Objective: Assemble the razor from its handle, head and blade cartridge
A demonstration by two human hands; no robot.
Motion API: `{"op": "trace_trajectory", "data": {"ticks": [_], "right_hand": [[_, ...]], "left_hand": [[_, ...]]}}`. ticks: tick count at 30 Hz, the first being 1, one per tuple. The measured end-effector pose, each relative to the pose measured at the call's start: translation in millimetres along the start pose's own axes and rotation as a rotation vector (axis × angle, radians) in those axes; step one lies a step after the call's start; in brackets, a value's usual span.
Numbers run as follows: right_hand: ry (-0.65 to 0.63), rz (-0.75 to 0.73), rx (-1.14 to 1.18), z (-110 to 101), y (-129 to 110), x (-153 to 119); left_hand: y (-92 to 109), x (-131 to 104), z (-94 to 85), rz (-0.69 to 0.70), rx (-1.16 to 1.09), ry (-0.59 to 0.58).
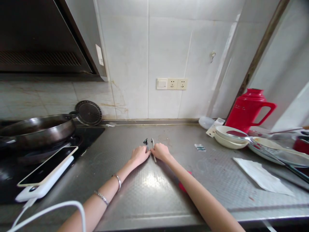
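Note:
Near the middle of the metal counter [135, 199], my two hands are close together. My left hand [140, 155] is closed around a small, thin item with a dark top [145, 141]; its exact kind is too small to make out. My right hand [160, 151] is closed on a thin, pale stick-like item [154, 157] that stands out above and below the fingers. The two items are side by side with a narrow gap. A small red object [182, 187] lies on the counter, partly hidden by my right forearm.
On the left, a pan [38, 131] sits on the black stove, with a phone [48, 166] on a white power bank. To the right are a small packet [200, 147], stacked bowls [229, 141], a white tissue [263, 177] and a red thermos [246, 111].

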State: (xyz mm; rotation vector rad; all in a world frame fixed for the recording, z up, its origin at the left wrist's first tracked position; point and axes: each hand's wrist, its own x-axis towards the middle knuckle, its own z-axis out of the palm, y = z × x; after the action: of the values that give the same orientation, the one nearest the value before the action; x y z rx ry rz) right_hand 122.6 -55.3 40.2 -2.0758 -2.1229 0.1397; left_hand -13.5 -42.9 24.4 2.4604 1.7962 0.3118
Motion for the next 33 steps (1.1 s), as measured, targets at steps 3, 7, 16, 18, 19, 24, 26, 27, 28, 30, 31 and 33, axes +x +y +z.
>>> {"op": "trace_trajectory", "data": {"ticks": [3,7,16,18,19,24,26,27,28,30,31,33], "right_hand": [[0.005,0.008,0.008,2.3,1.2,-0.4],[0.034,0.02,0.025,4.6,1.3,-2.0],[0.246,-0.225,0.319,-24.4,74.5,-2.3],[0.294,-0.245,0.381,-34.5,114.8,-4.3],[0.298,-0.238,0.411,-38.8,136.1,-6.5],[0.161,-0.159,0.484,-51.0,229.5,-26.6],[0.118,-0.116,0.43,-52.9,254.7,-35.5],[0.101,-0.092,0.387,-53.6,264.3,-39.3],[0.084,-0.07,0.34,-54.3,272.0,-42.7],[0.051,-0.035,0.263,-56.3,282.3,-47.8],[0.035,-0.022,0.24,-57.6,285.2,-49.6],[0.007,0.005,0.212,-60.6,287.5,-51.7]], "left_hand": [[-0.4,0.0,0.8,0.005,-0.001,0.009],[-1.0,-0.1,1.0,0.009,-0.011,0.022],[-6.1,1.0,-1.9,-0.002,-0.102,0.012],[-7.8,1.2,-4.2,-0.014,-0.115,0.014],[-9.1,1.5,-5.5,-0.024,-0.113,0.023],[-20.6,7.1,-8.8,-0.097,-0.133,0.11],[-26.7,11.2,-7.7,-0.133,-0.168,0.128],[-29.6,13.3,-6.9,-0.151,-0.19,0.133],[-32.1,15.2,-6.1,-0.155,-0.216,0.134],[-35.8,18.4,-4.6,-0.176,-0.26,0.159],[-36.9,19.3,-4.2,-0.181,-0.273,0.174],[-37.7,20.0,-3.9,-0.169,-0.286,0.201]]}}
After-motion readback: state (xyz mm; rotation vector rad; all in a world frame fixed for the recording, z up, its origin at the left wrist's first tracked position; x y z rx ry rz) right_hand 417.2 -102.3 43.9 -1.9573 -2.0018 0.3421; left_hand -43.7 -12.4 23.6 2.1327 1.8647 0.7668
